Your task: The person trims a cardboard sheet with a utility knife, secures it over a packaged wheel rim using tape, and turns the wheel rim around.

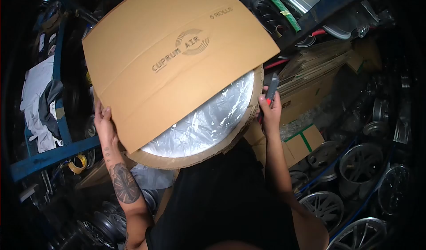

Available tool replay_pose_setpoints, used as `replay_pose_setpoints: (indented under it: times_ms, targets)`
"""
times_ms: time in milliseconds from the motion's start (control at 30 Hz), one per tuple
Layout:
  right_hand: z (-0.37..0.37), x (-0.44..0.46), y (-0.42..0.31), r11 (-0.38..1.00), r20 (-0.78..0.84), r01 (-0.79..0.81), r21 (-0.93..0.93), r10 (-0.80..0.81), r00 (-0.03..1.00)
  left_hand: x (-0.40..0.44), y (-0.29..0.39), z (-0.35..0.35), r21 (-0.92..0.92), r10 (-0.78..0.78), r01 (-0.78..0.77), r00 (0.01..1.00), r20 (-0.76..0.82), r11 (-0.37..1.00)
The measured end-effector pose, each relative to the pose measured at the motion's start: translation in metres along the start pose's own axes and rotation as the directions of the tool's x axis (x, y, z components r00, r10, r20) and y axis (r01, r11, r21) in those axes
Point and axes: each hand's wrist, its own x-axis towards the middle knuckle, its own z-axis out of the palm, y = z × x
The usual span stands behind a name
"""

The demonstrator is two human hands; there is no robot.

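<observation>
A large cardboard sheet (177, 81), printed "CUPRUM AIR" and "5 ROLLS", lies tilted over a round object wrapped in clear plastic (199, 123). A cardboard band (191, 160) runs around the round object's edge. My left hand (104, 122) grips the sheet's lower left edge; part of its fingers is hidden. In my right hand (270, 108) is a dark utility knife (273, 86) with a red part, pointing up. That hand is beside the right side of the cardboard band, and I cannot tell whether it presses on it.
Several alloy wheels (361, 163) stand at the lower right. Flattened cardboard (310, 72) is stacked to the right, near a green hose (282, 8). On the left are a blue metal frame (60, 154), a roll of yellow tape (78, 165) and a grey-white cloth (37, 101).
</observation>
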Motion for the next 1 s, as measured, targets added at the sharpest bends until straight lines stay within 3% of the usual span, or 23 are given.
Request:
replay_pose_setpoints:
  times_ms: [100,167,233,300,367,433,467,500,567,633,700,733,867,967,1000]
  targets:
    - [-0.011,0.020,-0.006,0.994,-0.148,0.042,0.101,-0.027,0.989,-0.010,0.016,-0.037,-0.013,-0.009,0.010,0.998,0.055,1.000]
    - [-0.009,0.038,-0.030,0.995,-0.229,0.070,0.064,-0.053,0.972,-0.021,0.027,-0.062,0.003,-0.044,0.044,0.995,0.092,0.999]
    - [-0.015,0.057,-0.038,0.996,-0.181,0.054,0.074,-0.040,0.983,-0.037,0.026,-0.079,0.028,-0.040,0.037,0.992,0.117,0.999]
    - [-0.019,0.063,-0.052,0.998,0.000,-0.058,0.001,0.058,0.998,-0.049,0.017,-0.090,0.083,-0.064,0.056,0.992,0.106,0.995]
    - [-0.012,0.069,-0.048,0.984,0.044,-0.018,-0.178,0.026,0.999,-0.066,-0.005,-0.093,0.172,-0.113,0.104,0.992,0.047,0.980]
    - [-0.029,0.075,-0.056,0.925,0.096,0.005,-0.381,0.035,0.995,-0.090,0.001,-0.062,0.314,0.011,0.000,0.999,-0.034,0.949]
    - [-0.034,0.079,-0.055,0.960,0.088,-0.018,-0.279,0.044,0.995,-0.102,0.013,-0.045,0.232,-0.069,0.081,0.996,-0.060,0.969]
    - [-0.034,0.082,-0.062,0.943,0.108,0.020,-0.333,0.018,0.994,-0.107,0.013,-0.040,0.286,-0.052,0.063,0.998,-0.047,0.956]
    - [-0.032,0.094,-0.075,0.913,0.173,0.057,-0.405,0.015,0.985,-0.115,0.013,-0.033,0.675,-0.004,0.086,0.993,-0.122,0.733]
    - [-0.032,0.113,-0.082,0.845,0.240,0.098,-0.526,0.037,0.970,-0.111,-0.005,-0.043,0.685,0.038,0.046,0.994,-0.107,0.727]
    - [-0.031,0.138,-0.091,0.768,0.365,0.142,-0.625,0.126,0.922,-0.109,0.016,-0.038,0.622,-0.075,0.144,0.988,-0.137,0.770]
    - [-0.021,0.147,-0.093,0.751,0.366,0.197,-0.631,0.065,0.928,-0.099,0.002,-0.053,0.543,-0.087,0.125,0.992,-0.095,0.831]
    - [0.028,0.186,-0.096,0.618,0.364,0.332,-0.713,-0.079,0.928,-0.084,0.021,-0.052,0.699,-0.115,0.086,0.993,-0.006,0.710]
    - [0.052,0.216,-0.092,0.459,0.342,0.358,-0.813,-0.121,0.932,-0.057,0.021,-0.041,0.778,0.032,0.111,0.986,-0.166,0.618]
    - [0.060,0.218,-0.094,0.431,0.330,0.347,-0.833,-0.117,0.937,-0.051,0.024,-0.034,0.817,0.108,0.061,0.983,-0.149,0.573]
